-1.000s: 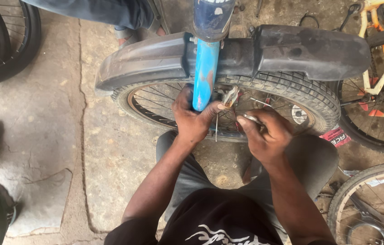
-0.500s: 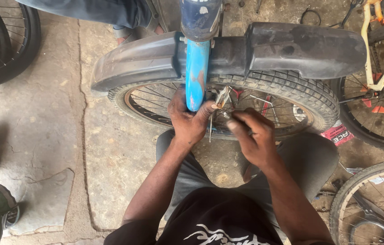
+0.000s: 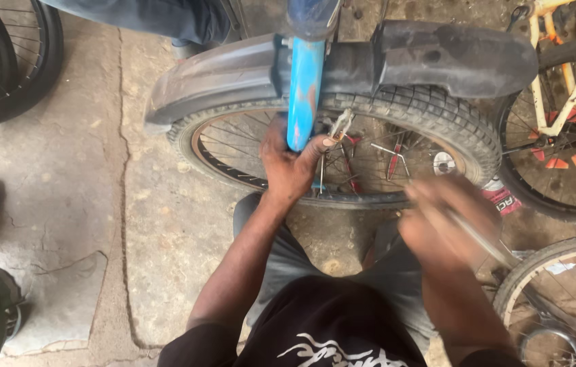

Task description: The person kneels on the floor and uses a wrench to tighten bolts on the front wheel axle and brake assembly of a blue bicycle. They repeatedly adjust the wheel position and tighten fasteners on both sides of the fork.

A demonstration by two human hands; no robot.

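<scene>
Two hands are at work on a bicycle wheel [image 3: 397,129]; the left hand [image 3: 290,166] is closed around the blue fork leg [image 3: 303,88] at the wheel's near rim, and the blurred right hand [image 3: 448,217] is wrapped about a slim metal tool [image 3: 482,239], pulled back to the near right, apart from the wheel. A fastening step at the small metal fitting [image 3: 340,125] just right of the fork seems to be in hand; the tool would need bringing back to that fitting while the fork is held steady.

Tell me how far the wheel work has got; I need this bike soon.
Done: the wheel sits under the mudguard, tyre on. In hand: the left hand grips the blue fork leg beside a small metal fitting; the right hand, blurred, holds a thin tool away from it. Left: the fitting looks unfinished.
</scene>
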